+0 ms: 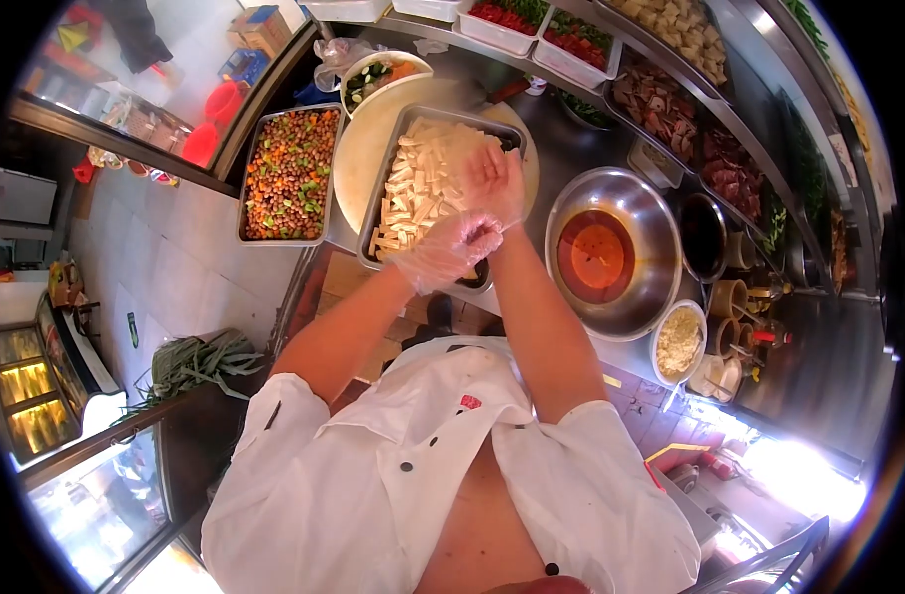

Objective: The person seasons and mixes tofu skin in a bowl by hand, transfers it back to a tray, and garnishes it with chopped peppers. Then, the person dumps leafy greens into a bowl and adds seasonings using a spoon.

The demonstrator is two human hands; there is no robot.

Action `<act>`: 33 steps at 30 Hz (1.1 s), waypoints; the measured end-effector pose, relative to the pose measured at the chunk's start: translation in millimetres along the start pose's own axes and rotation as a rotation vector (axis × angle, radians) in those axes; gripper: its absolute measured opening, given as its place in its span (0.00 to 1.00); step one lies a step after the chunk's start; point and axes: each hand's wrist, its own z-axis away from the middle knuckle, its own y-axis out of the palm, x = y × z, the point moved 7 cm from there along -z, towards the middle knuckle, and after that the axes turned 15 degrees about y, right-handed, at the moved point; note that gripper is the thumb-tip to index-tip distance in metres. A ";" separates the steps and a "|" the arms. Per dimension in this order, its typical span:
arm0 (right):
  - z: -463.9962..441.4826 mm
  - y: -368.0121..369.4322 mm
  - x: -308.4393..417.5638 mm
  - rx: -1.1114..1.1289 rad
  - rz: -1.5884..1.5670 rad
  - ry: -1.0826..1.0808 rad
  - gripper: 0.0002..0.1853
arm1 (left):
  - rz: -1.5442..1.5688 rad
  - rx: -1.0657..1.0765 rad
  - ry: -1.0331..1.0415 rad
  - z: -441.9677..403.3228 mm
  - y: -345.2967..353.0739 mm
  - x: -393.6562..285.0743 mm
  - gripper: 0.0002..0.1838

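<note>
My left hand (454,247), in a clear plastic glove, is closed at my right wrist over the lower right part of a metal tray (369,220); what its fingers pinch is hidden. Above it, my right hand (495,180) has its fingers stretched out, slightly blurred, over the tray's right side. A thin clear film seems to cover this hand too. Pale cut strips (413,188) fill much of the tray. Beneath the tray lies a round pale board (351,168).
Left of the board is a tray of diced mixed vegetables (289,173). On the right stand a steel bowl (660,223) holding red-orange liquid, a white tub of pale minced food (678,342) and a dark pot (703,236). Ingredient trays (653,109) line the upper shelf.
</note>
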 end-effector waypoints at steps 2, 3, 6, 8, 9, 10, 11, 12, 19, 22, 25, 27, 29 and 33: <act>10.1 9.1 -1.5 0.141 -0.128 0.087 0.50 | -0.019 0.041 0.006 -2.3 -0.1 -1.6 0.08; 21.9 20.7 -0.4 0.210 -0.193 0.131 0.50 | -0.036 0.066 -0.002 -3.7 0.5 -7.0 0.08; 35.8 30.3 -1.6 0.280 -0.319 0.230 0.51 | -0.034 0.103 -0.001 -4.3 2.9 -6.6 0.08; 39.1 35.2 2.4 0.324 -0.387 0.220 0.52 | 0.008 0.098 -0.038 -2.3 3.2 -5.8 0.09; 39.9 36.2 3.4 0.346 -0.421 0.215 0.52 | 0.041 0.087 -0.079 -1.9 2.6 -17.5 0.09; 32.4 25.0 5.2 0.249 -0.347 0.137 0.52 | 0.074 0.075 -0.121 -1.5 2.5 -22.5 0.09; 20.7 11.7 6.0 0.153 -0.271 0.059 0.53 | 0.057 0.084 -0.080 -2.7 3.0 -21.2 0.09; 19.2 8.7 9.7 0.057 -0.195 -0.019 0.53 | 0.040 0.092 -0.040 -3.8 3.8 -17.7 0.09; 31.1 12.8 20.7 0.156 -0.165 -0.037 0.44 | -0.104 0.155 0.034 -5.2 9.5 -14.1 0.08; 36.1 15.2 18.5 -0.025 -0.209 -0.044 0.42 | -0.073 0.139 0.011 -3.0 10.2 -13.8 0.08; 35.1 11.7 22.3 -0.160 -0.119 -0.051 0.39 | -0.025 0.147 -0.081 -0.5 12.8 -8.4 0.08; 19.1 -13.1 18.2 -0.108 -0.072 -0.073 0.37 | 0.029 0.087 -0.088 3.7 15.3 -7.5 0.08; 17.3 -33.8 16.7 -0.128 -0.180 0.003 0.34 | 0.119 0.057 -0.126 5.8 23.0 -2.4 0.08; 64.2 -28.2 39.4 0.000 -0.449 0.050 0.38 | 0.360 0.008 -0.176 14.9 42.0 13.9 0.08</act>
